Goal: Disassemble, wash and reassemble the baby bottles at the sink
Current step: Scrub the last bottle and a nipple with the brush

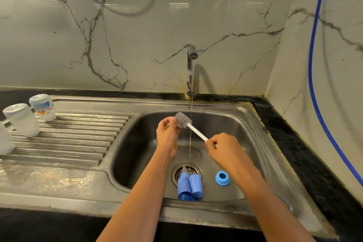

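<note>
Over the steel sink (pixel 249 143), my right hand (pixel 224 149) grips the white handle of a bottle brush (pixel 197 131). The brush's grey bristled head (pixel 182 119) rests against the fingertips of my left hand (pixel 167 133), which pinch a small clear piece that is hard to make out. Water (pixel 191 133) falls from the tap (pixel 191 68) just right of the brush head. Two blue caps (pixel 189 184) lie over the drain, and a blue screw ring (pixel 222 178) lies to their right. Clear bottles (pixel 44 107) (pixel 21 120) stand upside down on the drainboard.
The ribbed drainboard (pixel 74 137) stretches left of the basin, and part of another clear bottle (pixel 5 141) shows at the left edge. A blue hose (pixel 312 65) hangs down the right wall. Black counter borders the sink at the back and right.
</note>
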A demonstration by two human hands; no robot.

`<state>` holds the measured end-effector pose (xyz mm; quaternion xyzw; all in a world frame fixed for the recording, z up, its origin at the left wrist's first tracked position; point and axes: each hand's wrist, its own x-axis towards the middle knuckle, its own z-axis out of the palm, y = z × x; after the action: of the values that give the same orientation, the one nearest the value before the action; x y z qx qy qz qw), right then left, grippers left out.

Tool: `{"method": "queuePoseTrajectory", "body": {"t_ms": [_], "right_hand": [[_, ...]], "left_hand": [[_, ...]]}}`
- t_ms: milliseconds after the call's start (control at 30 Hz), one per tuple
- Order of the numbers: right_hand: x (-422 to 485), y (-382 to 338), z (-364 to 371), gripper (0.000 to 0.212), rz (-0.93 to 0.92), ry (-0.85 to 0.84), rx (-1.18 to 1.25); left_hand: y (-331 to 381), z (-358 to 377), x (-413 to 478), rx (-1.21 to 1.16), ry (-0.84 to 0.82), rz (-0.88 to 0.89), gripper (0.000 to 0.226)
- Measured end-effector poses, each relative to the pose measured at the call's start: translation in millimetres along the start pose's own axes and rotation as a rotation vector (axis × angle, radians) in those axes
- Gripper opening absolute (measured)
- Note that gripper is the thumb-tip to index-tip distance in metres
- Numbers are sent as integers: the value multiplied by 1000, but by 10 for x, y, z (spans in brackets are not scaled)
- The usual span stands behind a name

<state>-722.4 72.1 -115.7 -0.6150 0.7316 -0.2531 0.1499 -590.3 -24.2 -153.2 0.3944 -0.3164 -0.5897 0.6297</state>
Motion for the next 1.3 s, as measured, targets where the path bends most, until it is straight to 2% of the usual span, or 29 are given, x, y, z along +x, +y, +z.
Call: {"method": "queuePoseTrajectory", "body": {"t_ms": [100, 200, 267, 367, 567, 633, 767, 900, 1000, 1067, 1133, 1233, 1300], "right_hand": [[30, 82, -40, 27, 99, 30, -93], [11, 67, -73, 30, -5, 94, 26], [-30, -20, -60, 30, -54, 19, 46], [-8, -50, -37, 28, 0, -91, 27], [-59, -12, -21, 31, 45, 57, -76], [-75, -32, -17, 29, 34, 94, -110], [-50, -50, 39, 30, -8, 1, -30], [-19, 0, 26, 26, 69, -20, -53], [-34, 77, -52, 17, 156, -16, -223], [-34, 110, -67, 20, 146, 28, -185], [-39, 80, -59, 27, 65, 73, -69], [-55, -4, -3, 29, -19, 8, 28], [-53, -12, 22, 28, -12, -46, 14]], "left_hand": [[6, -11, 6, 0, -10, 23, 17], [-11, 2, 13, 11, -35, 25, 14], [-21, 11, 23, -8, -20, 21, 12], [-15, 14, 38, -80, 59, -21, 20], [-68, 15, 20, 48, 66, 33, 14], [-82, -2, 29, 108, 78, 67, 19], [-68, 28, 17, 71, 59, 29, 19], [-33, 14, -7, 0, 67, 36, 15], [-13, -6, -6, -39, 49, 52, 25], [-6, -6, 3, -58, 34, 36, 32], [-11, 15, 4, -53, 12, 13, 29], [-22, 44, 4, -39, 17, -6, 18], [-18, 13, 16, -107, 62, -23, 19]]}}
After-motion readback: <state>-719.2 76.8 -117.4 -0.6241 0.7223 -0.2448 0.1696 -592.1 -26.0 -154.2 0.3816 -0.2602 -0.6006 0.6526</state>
